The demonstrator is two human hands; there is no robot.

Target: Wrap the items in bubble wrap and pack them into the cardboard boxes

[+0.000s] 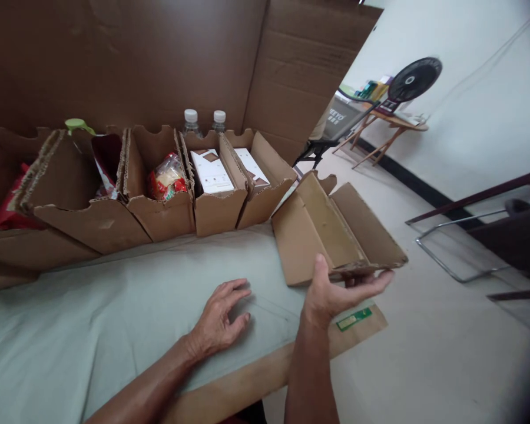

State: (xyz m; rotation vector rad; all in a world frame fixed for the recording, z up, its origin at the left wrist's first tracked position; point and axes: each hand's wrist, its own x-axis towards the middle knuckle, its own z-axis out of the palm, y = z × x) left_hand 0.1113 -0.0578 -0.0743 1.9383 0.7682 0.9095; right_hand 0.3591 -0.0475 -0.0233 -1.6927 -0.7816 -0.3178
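My right hand (331, 297) grips the near end of an open cardboard box (300, 244), thumb up at its corner and fingers under its edge. The box is tilted at the table's right end, and its visible inside holds nothing. My left hand (223, 315) is over the pale green cloth (154, 300) with its fingers apart and nothing in them. Behind stands a row of cardboard bins: one holds a red and clear snack packet (168, 176), and two hold white boxes (212, 171) with brown patterns.
A tall cardboard panel (159, 59) rises behind the bins, with two white-capped bottles (191, 122) before it. A green label (353, 319) lies at the table's right corner. Further off are a fan (413, 80) on a folding wooden table (391, 119) and a dark metal-framed chair (512, 235).
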